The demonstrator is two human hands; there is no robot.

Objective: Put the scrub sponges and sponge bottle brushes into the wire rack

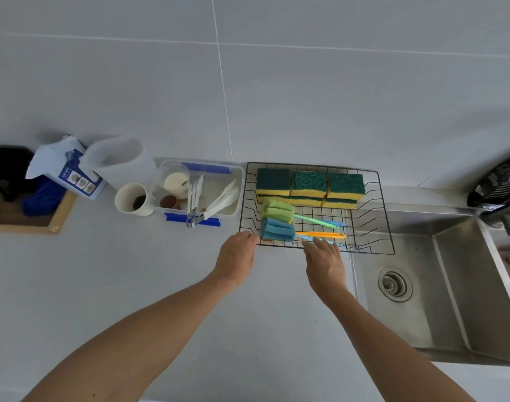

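I see the fingers (320, 245) of my right hand (324, 265) spread loosely and holding nothing, their tips at the near rim of the black wire rack (387, 227). My left hand (237, 256) rests at the rack's near left corner, its fingers (246, 235) curled against the wire; I cannot tell whether they actually grip it.

Just beyond my fingertips, inside the rack, lie the sponge bottle brushes. The blue ribbed foam brush with the orange plastic handle (278, 230) is nearest, its head at the left and its handle pointing right. Behind it, touching, lies the green ribbed foam brush with the green handle (277, 210), laid the same way. Light blue handle ends show beside them, but I cannot make out their heads.

Along the far side of the rack sit the yellow scrub sponges with dark green scouring tops (310, 185), in a row of three, stacked two high.

The rack stands on the pale grey surface (161, 285), its right end reaching the steel sink (422, 300). Left of it is a clear plastic box with blue latches (233, 172) holding white utensils.
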